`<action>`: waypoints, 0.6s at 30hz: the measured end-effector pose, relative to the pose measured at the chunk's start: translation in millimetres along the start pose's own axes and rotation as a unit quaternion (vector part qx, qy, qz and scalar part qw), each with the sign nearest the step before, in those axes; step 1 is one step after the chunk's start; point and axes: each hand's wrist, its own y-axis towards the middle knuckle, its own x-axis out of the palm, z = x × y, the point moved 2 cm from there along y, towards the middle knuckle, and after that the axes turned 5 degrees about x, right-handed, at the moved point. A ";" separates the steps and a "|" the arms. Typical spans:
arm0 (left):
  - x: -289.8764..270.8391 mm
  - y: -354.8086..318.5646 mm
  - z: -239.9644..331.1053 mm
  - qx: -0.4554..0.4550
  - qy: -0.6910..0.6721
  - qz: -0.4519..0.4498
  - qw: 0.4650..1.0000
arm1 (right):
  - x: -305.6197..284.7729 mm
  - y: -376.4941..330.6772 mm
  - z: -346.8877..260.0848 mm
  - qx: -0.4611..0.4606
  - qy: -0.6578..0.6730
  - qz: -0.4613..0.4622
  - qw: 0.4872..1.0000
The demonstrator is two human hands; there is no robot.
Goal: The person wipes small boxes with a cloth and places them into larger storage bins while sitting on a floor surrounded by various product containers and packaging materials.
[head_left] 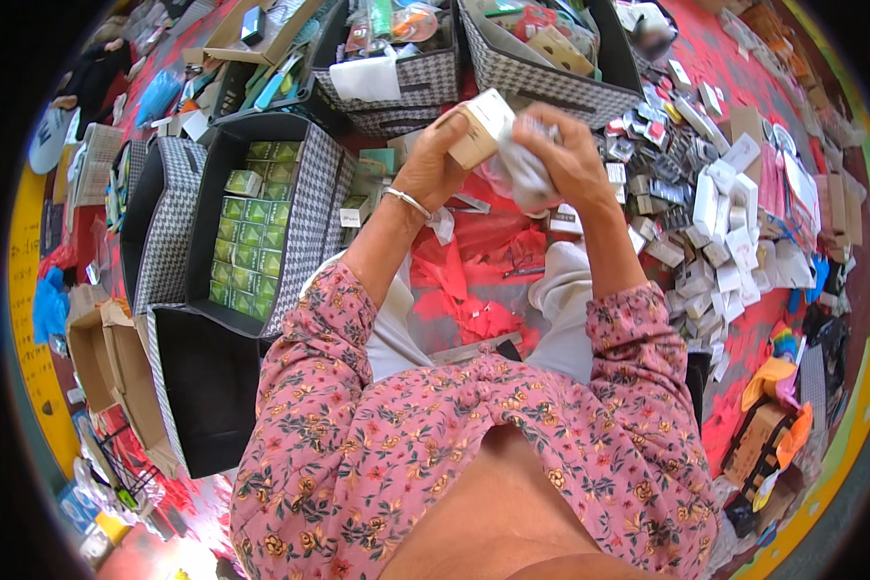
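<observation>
My left hand (429, 172), with a white bangle on its wrist, is closed around a small cream box (479, 133) held up in front of me. Close beside it, my right hand (568, 153) grips a crumpled greyish-white cloth (526, 176), smeared by motion, next to the box's right side. Whether the cloth touches the box I cannot tell. To the left, a black-lined houndstooth storage bin (304, 217) holds rows of small green boxes (246, 246). A loose white box (353, 215) lies between that bin and my left forearm.
A large heap of small white and grey boxes (710, 217) spreads over the red floor at right. Two filled houndstooth bins (396, 82) stand ahead. At left are an open black-lined bin (208, 387) and a cardboard box (116, 362). Red plastic scraps (464, 280) lie between my legs.
</observation>
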 end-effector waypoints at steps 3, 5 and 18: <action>3.7 4.4 15.1 0.040 -0.110 0.042 0.992 | -13.8 -4.2 22.6 0.041 -0.094 -0.014 0.995; 4.4 3.8 11.1 0.029 -0.143 0.041 0.988 | -16.6 -5.7 9.1 0.090 -0.018 0.091 0.992; 8.7 -4.1 19.8 -0.151 0.059 0.058 0.985 | 10.5 16.7 1.5 -0.065 -0.234 0.124 0.962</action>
